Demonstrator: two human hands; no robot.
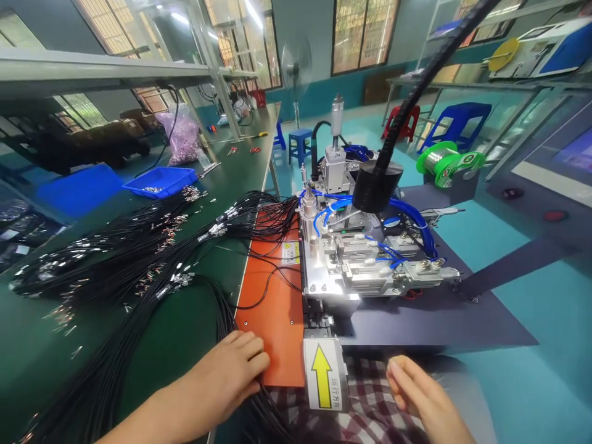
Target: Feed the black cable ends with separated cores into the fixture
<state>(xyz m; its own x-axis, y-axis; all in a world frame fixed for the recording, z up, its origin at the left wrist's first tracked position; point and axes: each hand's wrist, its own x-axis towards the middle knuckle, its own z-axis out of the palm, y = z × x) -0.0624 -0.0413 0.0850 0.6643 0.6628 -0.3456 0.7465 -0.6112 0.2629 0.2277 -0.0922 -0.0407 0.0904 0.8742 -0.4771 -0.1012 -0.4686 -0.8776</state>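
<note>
My left hand (238, 370) is at the lower middle, its fingers curled over a bundle of black cables (222, 308) beside the orange plate (272, 320). The cables come out again below the hand and hang toward my lap. My right hand (423, 394) is over my lap, thumb and fingertips pressed together; whether something thin is between them I cannot make out. Between the hands, a conveyor end cover (324, 376) bears a yellow arrow. Ahead stands a metal machine (361, 265) with blue air tubes, and several thin cables reach its left side across the orange plate.
On the green table (161, 357) lie piles of black cables (120, 265) with bare and silvery ends. A blue tray (160, 183) holds small parts. A black hose (411, 105) ends in a dark nozzle above the machine. A green wire spool (444, 163) sits behind it.
</note>
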